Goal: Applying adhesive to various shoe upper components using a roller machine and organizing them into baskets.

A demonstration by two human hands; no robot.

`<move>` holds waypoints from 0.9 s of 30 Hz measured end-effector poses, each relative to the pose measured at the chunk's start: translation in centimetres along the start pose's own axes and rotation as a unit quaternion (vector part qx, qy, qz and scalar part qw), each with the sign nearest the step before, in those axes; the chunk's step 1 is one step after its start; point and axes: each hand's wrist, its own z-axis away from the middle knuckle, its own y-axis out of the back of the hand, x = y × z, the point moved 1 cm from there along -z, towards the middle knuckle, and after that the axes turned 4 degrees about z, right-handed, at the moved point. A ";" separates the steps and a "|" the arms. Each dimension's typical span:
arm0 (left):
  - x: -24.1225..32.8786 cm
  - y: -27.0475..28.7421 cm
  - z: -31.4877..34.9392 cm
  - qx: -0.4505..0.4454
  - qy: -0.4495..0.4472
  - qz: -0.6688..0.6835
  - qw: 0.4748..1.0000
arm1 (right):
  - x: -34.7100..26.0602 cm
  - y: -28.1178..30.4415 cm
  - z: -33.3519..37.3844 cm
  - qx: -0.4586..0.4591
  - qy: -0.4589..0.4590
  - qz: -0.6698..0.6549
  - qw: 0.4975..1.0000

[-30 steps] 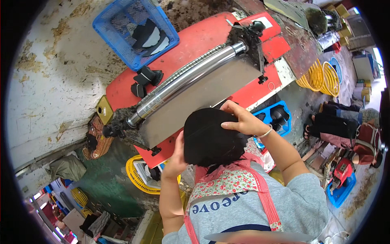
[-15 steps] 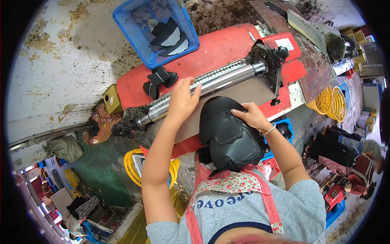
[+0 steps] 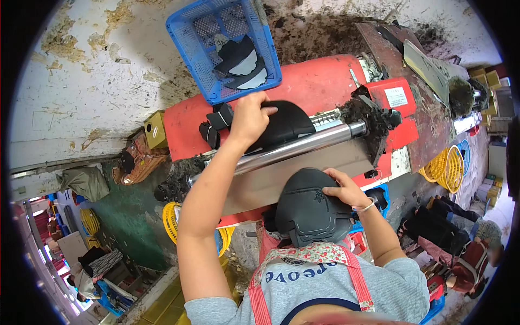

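At the far side of the shiny metal roller (image 3: 309,143) a rounded black sheet piece (image 3: 290,119) stands out over the red machine bed. My left hand (image 3: 252,120) grips the left part of this sheet, fingers curled, the far fingertips hidden. Close to my body lie black moulded pads (image 3: 311,214), apparently stacked, with raised ridges. My right hand (image 3: 346,190) holds their upper right edge, thumb on top and the other fingers partly hidden. Between the pads and the roller lies a flat metal feed plate (image 3: 252,187).
A blue plastic basket (image 3: 179,57) with black and white pieces stands beyond the red machine bed (image 3: 314,78). Small black pieces (image 3: 219,116) lie left of my left hand. Grimy brackets (image 3: 374,122) hold the roller. Yellow baskets (image 3: 447,168) stand on the floor at right.
My left hand has moved up and away past the roller and now grips a black sheet that was not visible there. The pads and my right hand sit lower in view.
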 end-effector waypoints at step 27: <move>-0.7 -2.4 1.4 -0.085 0.032 0.051 0.995 | -0.5 -1.1 0.1 0.181 0.005 0.249 0.951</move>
